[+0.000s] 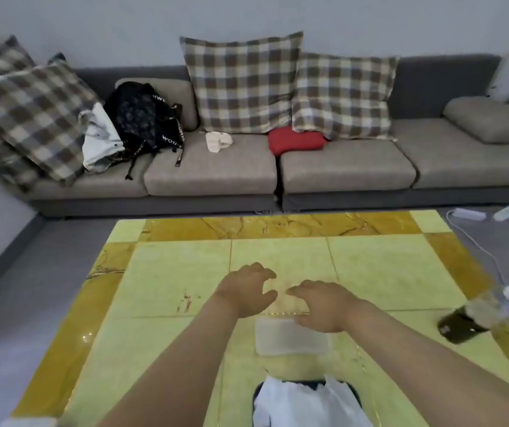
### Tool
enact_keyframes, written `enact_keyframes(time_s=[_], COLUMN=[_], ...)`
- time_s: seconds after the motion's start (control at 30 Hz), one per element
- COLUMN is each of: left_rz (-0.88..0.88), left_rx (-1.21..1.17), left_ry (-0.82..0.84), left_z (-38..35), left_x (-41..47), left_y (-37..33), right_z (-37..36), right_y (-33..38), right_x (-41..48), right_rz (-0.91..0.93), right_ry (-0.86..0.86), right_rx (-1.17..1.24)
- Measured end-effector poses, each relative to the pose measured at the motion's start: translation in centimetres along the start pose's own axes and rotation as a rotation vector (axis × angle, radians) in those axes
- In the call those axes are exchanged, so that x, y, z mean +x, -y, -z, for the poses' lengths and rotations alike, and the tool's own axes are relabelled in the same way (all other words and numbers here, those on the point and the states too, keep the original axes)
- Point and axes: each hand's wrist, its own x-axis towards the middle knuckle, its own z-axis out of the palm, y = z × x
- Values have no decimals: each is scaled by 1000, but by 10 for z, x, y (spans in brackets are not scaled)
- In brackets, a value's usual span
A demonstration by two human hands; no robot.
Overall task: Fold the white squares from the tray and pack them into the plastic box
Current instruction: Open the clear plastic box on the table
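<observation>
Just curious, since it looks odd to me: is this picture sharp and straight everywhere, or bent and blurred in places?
Head view: wide-angle bending bows the sofa and splays the table; the bottle and dark object near the right edge are smeared; glare spots sit on the table's glossy left border; the left hand and right hand look sharper.

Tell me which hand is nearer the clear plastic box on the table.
Right. The right hand is over the far right corner of the plastic box, overlapping it in view. The left hand is beyond its far left corner, clear of it.
</observation>
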Motion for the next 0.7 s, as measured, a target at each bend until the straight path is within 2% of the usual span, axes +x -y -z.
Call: enact_keyframes(time_s=[0.23, 0.4, 0.53, 0.6, 0.7], left_rz=[-1, -25, 12, -10, -98], left_rx=[54, 123, 28, 7, 46], left_ry=[150, 176, 217, 171, 7], left_z=[-100, -135, -143, -145, -152], left_x=[34, 51, 60, 59, 47], left_y=[18, 38, 49, 48, 40], right_z=[-89, -108, -112, -116, -126], right_y=[-20, -27, -33, -33, -34], right_x=[40, 58, 62, 61, 53], right_rz=[5, 21, 0, -5, -16], right_ry=[201, 101, 63, 48, -32], right_rx=[-297, -315, -221, -189, -111])
